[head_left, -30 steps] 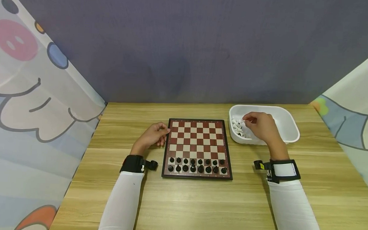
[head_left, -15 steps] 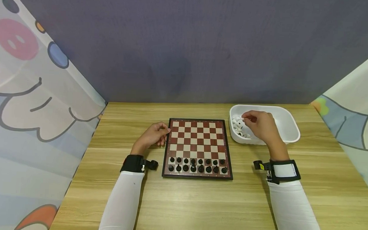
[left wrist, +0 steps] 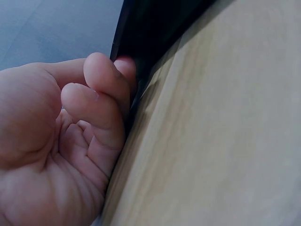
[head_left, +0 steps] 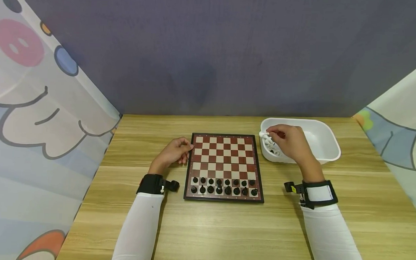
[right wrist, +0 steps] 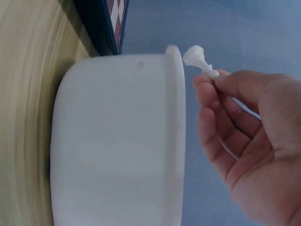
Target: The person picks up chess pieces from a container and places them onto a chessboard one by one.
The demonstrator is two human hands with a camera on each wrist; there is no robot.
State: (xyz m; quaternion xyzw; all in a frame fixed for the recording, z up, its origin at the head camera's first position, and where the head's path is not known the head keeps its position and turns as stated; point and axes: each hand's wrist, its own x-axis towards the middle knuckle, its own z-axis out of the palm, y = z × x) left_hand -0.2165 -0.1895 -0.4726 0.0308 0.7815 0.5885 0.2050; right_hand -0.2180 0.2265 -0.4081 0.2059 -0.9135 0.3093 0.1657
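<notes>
Right hand: your grip (head_left: 290, 142) pinched a white chess piece (right wrist: 195, 56) between thumb and fingers, its base pointing away from the fingertips.
Pinched piece: right of centre in the head view, at the left rim of the white tub (head_left: 321, 141).
Left hand: your other grip (head_left: 174, 151) had its fingers curled at the chessboard (head_left: 223, 159), touching its left edge; you cannot tell whether it pinched that edge.
Tub contents: more white pieces (head_left: 267, 141) lay heaped toward its left end.
Chessboard: central on the worktop (head_left: 221, 230), black pieces (head_left: 219, 190) in two rows along its lower edge.
</notes>
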